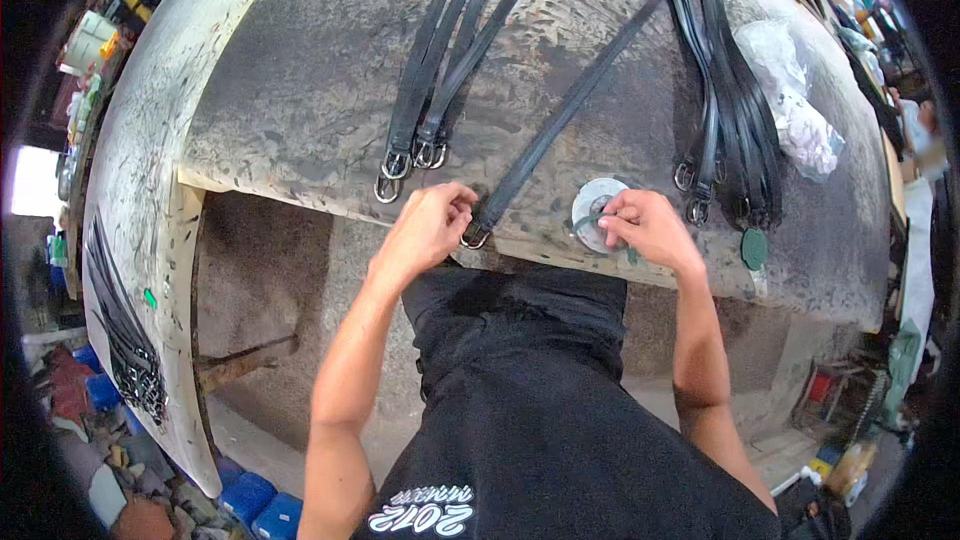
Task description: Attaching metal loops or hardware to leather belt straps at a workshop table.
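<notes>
A single black leather belt point(570, 105) runs diagonally across the worn work table, its metal buckle point(475, 238) at the near edge. Right beside that buckle is my left hand point(432, 225), its fingers curled together; whatever they hold, if anything, is hidden. My right hand point(652, 230) is closed in a pinch over a round whitish disc point(598, 190) lying on the table. A thin green strip point(583, 224) shows at its fingertips. To the right, a green oval piece point(753, 250) hangs at the table edge below a bundle of belts.
Black belts with buckles lie in one group point(440, 60) at centre left and a thicker bundle point(735, 130) at right. Clear plastic bags point(795, 105) rest beyond the bundle. More straps point(125, 340) hang at far left, above blue containers point(250, 500). The table has a cut-out around my body.
</notes>
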Demonstrator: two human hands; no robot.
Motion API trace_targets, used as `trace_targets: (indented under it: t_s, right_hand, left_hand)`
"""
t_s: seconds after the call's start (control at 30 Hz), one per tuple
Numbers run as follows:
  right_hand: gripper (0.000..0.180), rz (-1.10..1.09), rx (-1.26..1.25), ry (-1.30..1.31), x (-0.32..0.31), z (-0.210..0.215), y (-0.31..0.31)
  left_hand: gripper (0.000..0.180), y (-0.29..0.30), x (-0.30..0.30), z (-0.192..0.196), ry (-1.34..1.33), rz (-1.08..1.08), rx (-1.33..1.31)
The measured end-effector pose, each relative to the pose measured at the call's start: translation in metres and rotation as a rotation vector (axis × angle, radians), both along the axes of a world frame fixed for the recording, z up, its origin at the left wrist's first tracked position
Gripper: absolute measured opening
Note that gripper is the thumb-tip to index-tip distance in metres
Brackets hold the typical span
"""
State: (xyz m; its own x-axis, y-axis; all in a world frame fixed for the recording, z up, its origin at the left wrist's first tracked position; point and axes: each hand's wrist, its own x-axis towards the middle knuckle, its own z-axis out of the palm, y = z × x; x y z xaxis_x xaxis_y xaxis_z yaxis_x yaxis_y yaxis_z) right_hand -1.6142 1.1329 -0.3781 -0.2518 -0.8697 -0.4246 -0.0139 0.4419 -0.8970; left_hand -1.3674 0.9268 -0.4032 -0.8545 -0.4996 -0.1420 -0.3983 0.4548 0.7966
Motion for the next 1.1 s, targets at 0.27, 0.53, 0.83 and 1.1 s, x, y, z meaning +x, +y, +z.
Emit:
trace_targets:
  t_s: [0.27,0.53,0.83,1.1]
  right_hand:
    - [0.014,0.015,0.138,0.195,0.001,0.006,-0.014]
    - [0.014,-0.258,-0.351,0.026,0.036,-0.027,-0.050]
    - [0.013,-0.188,-0.486,0.205,0.059,-0.048,-0.068]
    - [0.011,0.027,-0.532,0.563,0.057,-0.047,-0.066]
  left_hand:
    - [0.026,0.045,-0.002,-0.013,0.101,0.307,-0.401]
    - [0.020,0.049,0.005,-0.016,0.295,0.076,-0.534]
    - [0.020,0.061,-0.017,-0.017,0.245,0.290,-0.564]
    - [0.011,0.059,-0.007,-0.032,0.370,0.333,-0.483]
